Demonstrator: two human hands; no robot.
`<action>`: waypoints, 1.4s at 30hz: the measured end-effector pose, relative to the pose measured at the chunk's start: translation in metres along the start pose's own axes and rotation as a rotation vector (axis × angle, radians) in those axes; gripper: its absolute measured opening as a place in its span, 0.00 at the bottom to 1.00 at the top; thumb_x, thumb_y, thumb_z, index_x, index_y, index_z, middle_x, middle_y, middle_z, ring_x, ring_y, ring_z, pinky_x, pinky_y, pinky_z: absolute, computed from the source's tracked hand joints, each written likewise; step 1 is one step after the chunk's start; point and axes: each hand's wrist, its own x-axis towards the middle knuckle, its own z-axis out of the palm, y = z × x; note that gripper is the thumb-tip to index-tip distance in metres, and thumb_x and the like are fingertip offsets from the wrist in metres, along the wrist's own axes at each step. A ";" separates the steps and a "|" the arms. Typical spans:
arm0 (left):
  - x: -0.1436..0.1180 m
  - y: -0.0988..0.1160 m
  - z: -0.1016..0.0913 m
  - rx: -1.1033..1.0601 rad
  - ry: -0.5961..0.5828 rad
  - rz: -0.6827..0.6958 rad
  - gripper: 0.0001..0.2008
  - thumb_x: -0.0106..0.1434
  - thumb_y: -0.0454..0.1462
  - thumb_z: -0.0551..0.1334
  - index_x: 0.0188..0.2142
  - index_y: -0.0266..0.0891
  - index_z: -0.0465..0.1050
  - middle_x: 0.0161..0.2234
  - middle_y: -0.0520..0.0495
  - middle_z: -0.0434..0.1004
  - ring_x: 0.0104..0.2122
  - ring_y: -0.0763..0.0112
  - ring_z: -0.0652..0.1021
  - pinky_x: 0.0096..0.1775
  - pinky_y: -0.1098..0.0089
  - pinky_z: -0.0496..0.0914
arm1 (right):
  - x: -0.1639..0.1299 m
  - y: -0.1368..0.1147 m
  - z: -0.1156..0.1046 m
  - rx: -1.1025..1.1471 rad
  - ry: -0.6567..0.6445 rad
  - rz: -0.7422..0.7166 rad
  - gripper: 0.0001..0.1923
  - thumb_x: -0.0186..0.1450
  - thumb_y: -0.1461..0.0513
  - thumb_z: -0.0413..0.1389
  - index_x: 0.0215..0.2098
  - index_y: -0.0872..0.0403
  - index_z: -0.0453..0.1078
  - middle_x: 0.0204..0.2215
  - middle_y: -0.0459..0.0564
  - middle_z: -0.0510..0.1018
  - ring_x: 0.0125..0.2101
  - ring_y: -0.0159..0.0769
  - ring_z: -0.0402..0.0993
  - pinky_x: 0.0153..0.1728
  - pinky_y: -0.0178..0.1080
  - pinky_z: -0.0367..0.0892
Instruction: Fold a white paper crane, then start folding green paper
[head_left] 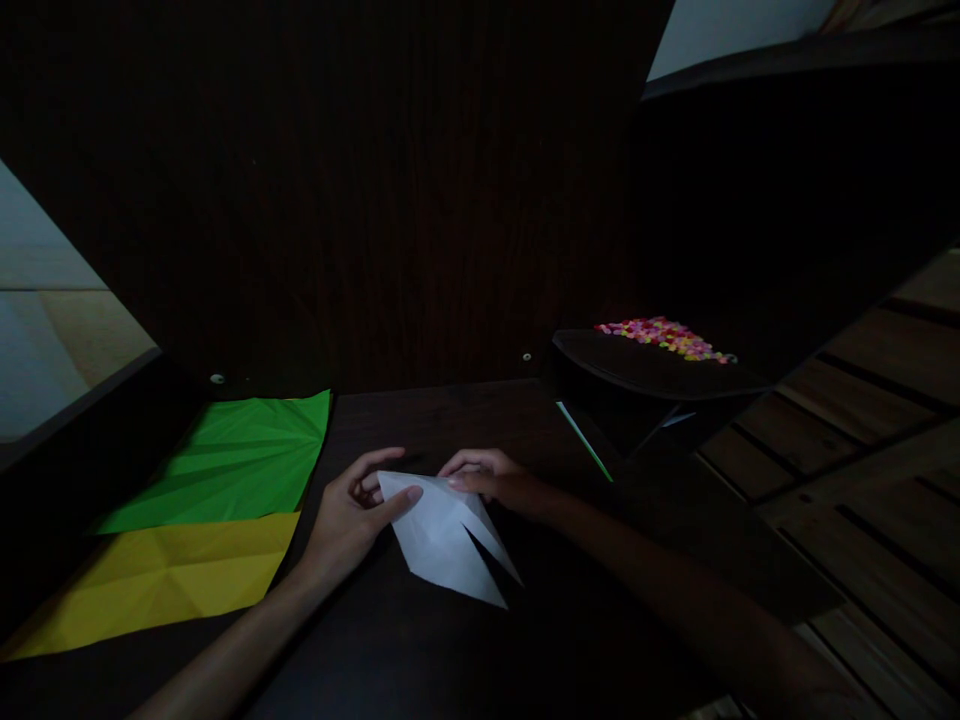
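A folded white paper (444,540), smooth and creased into long pointed flaps, lay on the dark wooden counter (420,640) at centre. The left hand (352,520) sat at the paper's 9 o'clock, its thumb pressed flat on the upper left corner and its fingers curled. The right hand (491,478) lay at the paper's 1 o'clock, fingertips pinching the top edge. At 9 o'clock from the hands lay a green sheet (240,460), fanned with radiating creases, touching a yellow sheet (165,580), also creased, just below it. At 2 o'clock stood a dark shallow tray (645,370) carrying a heap of small multicoloured beads (664,338). A thin green stick (585,442) leaned beside the tray.
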 end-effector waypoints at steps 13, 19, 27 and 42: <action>-0.002 -0.003 0.004 -0.011 0.102 0.123 0.12 0.51 0.43 0.69 0.32 0.37 0.78 0.29 0.48 0.81 0.29 0.68 0.79 0.30 0.74 0.72 | -0.001 0.003 0.011 0.088 0.007 -0.027 0.09 0.53 0.61 0.64 0.32 0.56 0.73 0.29 0.46 0.78 0.32 0.33 0.75 0.37 0.36 0.66; 0.000 -0.004 0.005 -0.050 0.129 0.074 0.15 0.49 0.42 0.71 0.35 0.38 0.78 0.30 0.47 0.82 0.30 0.67 0.79 0.31 0.73 0.72 | -0.002 0.006 0.013 0.079 0.033 -0.047 0.12 0.51 0.62 0.66 0.33 0.57 0.73 0.26 0.44 0.75 0.27 0.31 0.72 0.30 0.34 0.64; -0.003 0.001 0.003 0.050 0.097 0.096 0.15 0.53 0.45 0.66 0.36 0.38 0.78 0.33 0.46 0.81 0.34 0.64 0.78 0.34 0.71 0.71 | -0.005 0.002 0.016 0.035 0.060 -0.082 0.13 0.50 0.63 0.66 0.33 0.57 0.72 0.24 0.43 0.73 0.25 0.28 0.69 0.27 0.32 0.64; -0.002 -0.006 0.002 0.096 0.071 0.091 0.13 0.54 0.45 0.67 0.33 0.37 0.78 0.30 0.47 0.80 0.30 0.67 0.77 0.31 0.73 0.70 | -0.005 0.005 0.016 -0.003 0.079 -0.133 0.12 0.51 0.64 0.67 0.34 0.57 0.74 0.26 0.44 0.75 0.26 0.28 0.70 0.27 0.31 0.65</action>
